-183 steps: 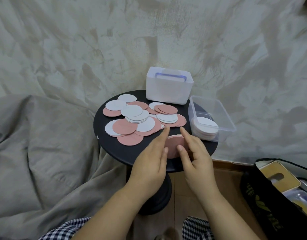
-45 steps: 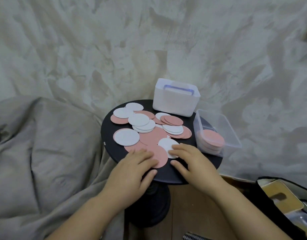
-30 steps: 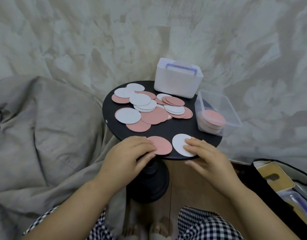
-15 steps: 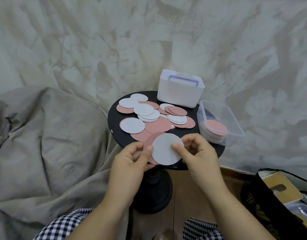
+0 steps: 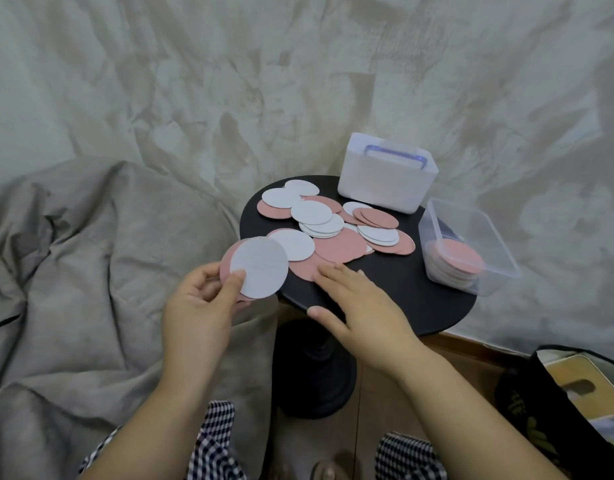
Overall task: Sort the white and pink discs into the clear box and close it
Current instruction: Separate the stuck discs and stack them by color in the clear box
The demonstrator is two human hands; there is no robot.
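Two discs (image 5: 260, 268), white over pink, pinched in left fingers (image 5: 205, 273); right fingers (image 5: 335, 277) flat, released, on pink disc (image 5: 303, 266).

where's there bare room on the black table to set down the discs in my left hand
The bare patch is the near right of the table, between the right hand, the loose discs and the clear box. The far left is crowded with discs, and the white box fills the back edge.

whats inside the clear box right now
The clear box holds a stack of discs with a pink disc on top. Lower discs show only as edges through the wall; their count and colours are hidden.
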